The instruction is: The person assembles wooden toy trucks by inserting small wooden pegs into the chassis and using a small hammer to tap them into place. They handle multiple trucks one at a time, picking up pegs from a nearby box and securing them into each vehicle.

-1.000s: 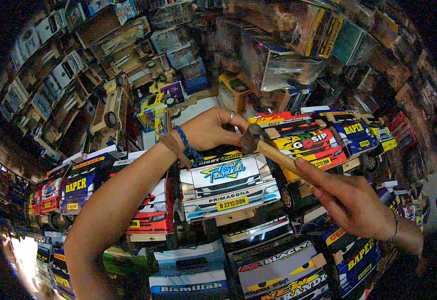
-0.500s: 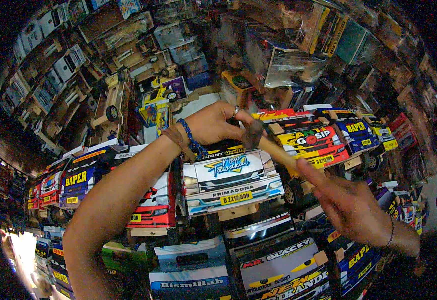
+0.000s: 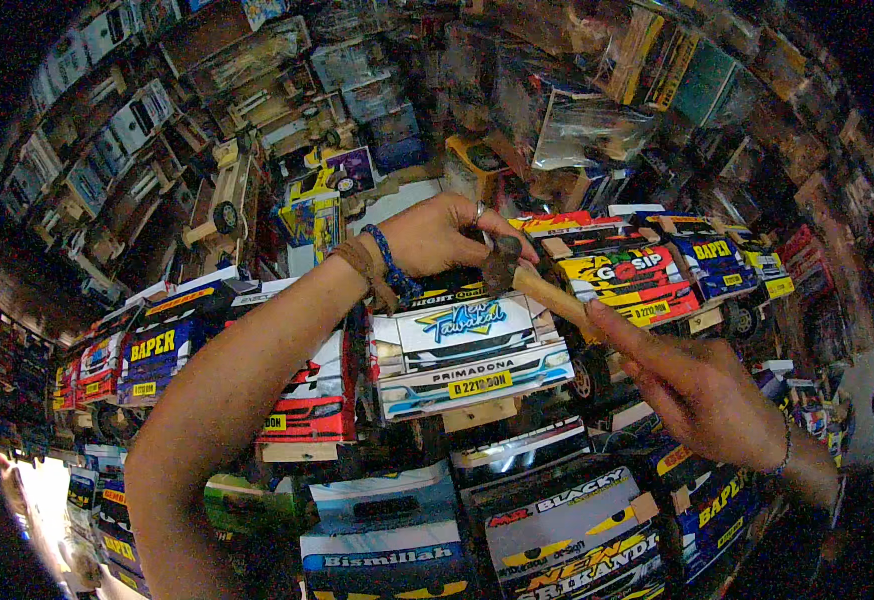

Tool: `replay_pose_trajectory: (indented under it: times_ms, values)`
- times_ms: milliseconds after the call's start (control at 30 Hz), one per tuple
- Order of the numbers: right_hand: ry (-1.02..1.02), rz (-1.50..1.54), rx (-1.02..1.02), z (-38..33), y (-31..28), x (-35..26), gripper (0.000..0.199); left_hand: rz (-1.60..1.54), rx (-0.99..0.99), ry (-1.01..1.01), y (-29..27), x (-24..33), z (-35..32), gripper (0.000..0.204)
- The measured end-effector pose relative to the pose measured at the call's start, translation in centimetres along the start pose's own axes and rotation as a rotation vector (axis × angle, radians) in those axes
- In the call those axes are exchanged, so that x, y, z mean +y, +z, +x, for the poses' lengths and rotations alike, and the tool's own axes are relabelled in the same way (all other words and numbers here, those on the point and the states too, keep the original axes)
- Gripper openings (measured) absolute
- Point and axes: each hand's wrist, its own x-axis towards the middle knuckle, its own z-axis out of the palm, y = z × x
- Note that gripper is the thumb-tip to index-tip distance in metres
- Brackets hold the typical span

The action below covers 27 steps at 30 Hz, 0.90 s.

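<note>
My right hand (image 3: 692, 385) is closed round the light wooden handle of a hammer (image 3: 554, 298). Its dark head lies right beside the fingertips of my left hand (image 3: 442, 238), above the top front edge of a white and blue toy truck (image 3: 474, 360). The left fingers are bent into a pinch at that edge; whatever they hold is hidden behind the hammer head. Bracelets circle the left wrist. To the right of the white truck stands a yellow and red toy truck (image 3: 629, 285), and a red and white one (image 3: 307, 400) is partly covered by my left forearm.
More toy trucks, such as a blue one (image 3: 162, 355) at left and another blue one (image 3: 714, 262) at right, extend the row. Nearer me are a grey truck (image 3: 572, 535) and a blue-white one (image 3: 382, 530). Wooden truck frames (image 3: 225, 200) and plastic-wrapped boxes (image 3: 587, 130) fill the back.
The hammer head has shifted very slightly up and left, staying beside my left fingers. My right hand was smeared by motion and now looks sharper. The left hand keeps its pinch.
</note>
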Motion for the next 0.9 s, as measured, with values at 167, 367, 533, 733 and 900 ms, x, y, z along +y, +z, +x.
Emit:
replay_pose_trajectory:
  times_ms: [167,367,533,733,900]
  values:
    - [-0.073,0.067,0.187,0.2,0.4,-0.1,0.057,-0.018,-0.019,0.000,-0.3,-0.1,-0.1,0.028]
    - [-0.040,0.095,0.319,-0.8,-0.3,0.5,0.053,0.048,-0.031,0.034,0.0,0.8,-0.2,0.031]
    - [0.213,0.301,0.955,-7.8,-2.4,1.3,0.051,0.133,0.002,-0.026,0.2,1.7,-0.1,0.035]
    - [0.305,0.434,1.556,-24.0,-4.9,3.3,0.046,0.297,0.124,-0.159,-0.5,0.7,-1.2,0.032]
    - [0.694,-0.658,1.229,-39.1,-2.8,5.6,0.032,0.275,0.127,-0.118,-4.4,-2.3,-4.1,0.047]
